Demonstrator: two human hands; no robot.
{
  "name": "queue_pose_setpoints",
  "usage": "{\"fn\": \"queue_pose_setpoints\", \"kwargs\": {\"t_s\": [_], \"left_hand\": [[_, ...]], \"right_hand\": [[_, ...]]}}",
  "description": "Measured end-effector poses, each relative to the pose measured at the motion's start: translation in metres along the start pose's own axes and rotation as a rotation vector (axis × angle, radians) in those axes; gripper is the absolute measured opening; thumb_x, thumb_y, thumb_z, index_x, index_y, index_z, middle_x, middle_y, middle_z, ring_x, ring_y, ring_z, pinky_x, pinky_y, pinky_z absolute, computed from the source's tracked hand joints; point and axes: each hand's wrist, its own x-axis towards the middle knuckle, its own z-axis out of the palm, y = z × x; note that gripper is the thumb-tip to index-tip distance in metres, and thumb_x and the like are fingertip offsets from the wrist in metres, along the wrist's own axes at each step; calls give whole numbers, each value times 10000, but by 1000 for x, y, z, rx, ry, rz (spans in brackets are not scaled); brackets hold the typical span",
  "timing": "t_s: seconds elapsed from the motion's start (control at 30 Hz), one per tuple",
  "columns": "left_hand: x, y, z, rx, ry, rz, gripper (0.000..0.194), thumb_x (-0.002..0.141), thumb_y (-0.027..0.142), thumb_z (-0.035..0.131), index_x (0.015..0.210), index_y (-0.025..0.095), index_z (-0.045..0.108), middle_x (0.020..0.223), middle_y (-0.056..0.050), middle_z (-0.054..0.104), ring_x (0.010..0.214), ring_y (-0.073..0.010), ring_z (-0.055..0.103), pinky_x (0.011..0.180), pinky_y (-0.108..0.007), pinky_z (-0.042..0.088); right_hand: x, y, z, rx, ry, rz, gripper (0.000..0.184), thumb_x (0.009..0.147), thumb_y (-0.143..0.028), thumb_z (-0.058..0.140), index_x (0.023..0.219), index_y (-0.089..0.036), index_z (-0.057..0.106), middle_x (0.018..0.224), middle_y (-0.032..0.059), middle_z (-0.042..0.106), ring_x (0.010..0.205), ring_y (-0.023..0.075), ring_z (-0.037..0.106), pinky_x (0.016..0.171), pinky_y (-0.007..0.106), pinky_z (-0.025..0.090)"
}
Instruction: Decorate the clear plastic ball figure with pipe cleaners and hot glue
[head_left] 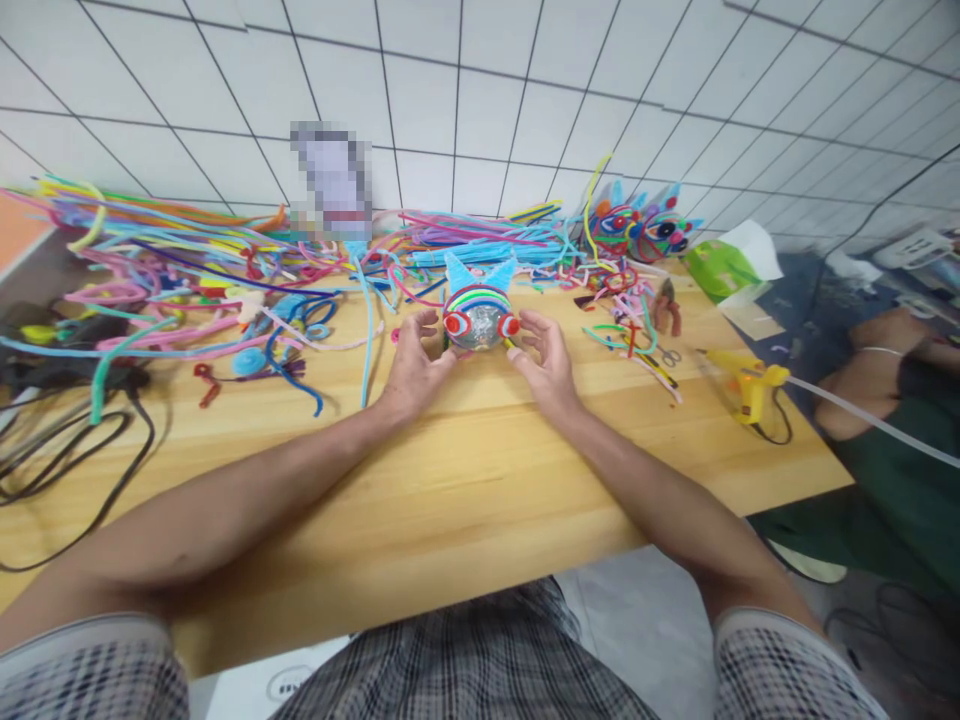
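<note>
in the head view, the person sits at a wooden desk (480,470) with both arms stretched forward around a small animal head (478,325). the head is in the middle of the desk, between the two hands, its face toward the person. it has light blue pointed ears (501,272), red-and-white eyes, curved coloured bands across the brow and a shiny grey front.

the left hand (417,362) is half open, fingers curved and parted, its thumb tip at the lower edge of the head. the right hand (544,362) mirrors it on the other side. whether either one truly grips the head or only rests against it cannot be told.

the step in hand looks like steadying or squaring up the head; a next move would seem to call for light, even pressure from both sides, away from the ears and eyes.

behind lie loose fuzzy sticks (487,230) in many colours, with two similar heads (664,235) by the wall at the right. nearer on that side are pliers (666,308), scissors (669,356) and a yellow glue gun (754,385). a co-worker's arm (862,385) shows past the desk's right end.
</note>
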Motion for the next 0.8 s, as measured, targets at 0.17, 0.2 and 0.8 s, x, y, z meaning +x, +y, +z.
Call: {"fn": "queue_pose_setpoints", "kwargs": {"t_s": [0.17,0.2,0.8], "left_hand": [[5,-10,6,-62,-83,120,861,827,356,931,1548,224,480,1598,-214,597,1463,-356,646,1266,-565,507],[7,-9,6,-74,-111,129,861,843,368,926,1563,223,477,1604,-215,599,1482,-360,636,1286,-572,490],[9,-7,-2,-63,-235,116,728,966,448,818,1593,209,533,1627,-196,603,1539,-378,576,1328,-605,436]], "right_hand": [[8,6,3,59,-24,38,715,888,-570,805,1489,-282,547,1607,145,632,1512,330,601,1263,559,517],[10,7,4,69,-36,42,724,881,-559,812,1494,-281,547,1604,142,638,1512,332,604,1274,565,507],[25,2,4,29,-72,119,629,890,-482,783,1461,-266,630,1479,123,724,1320,322,713,1131,508,610]]}}
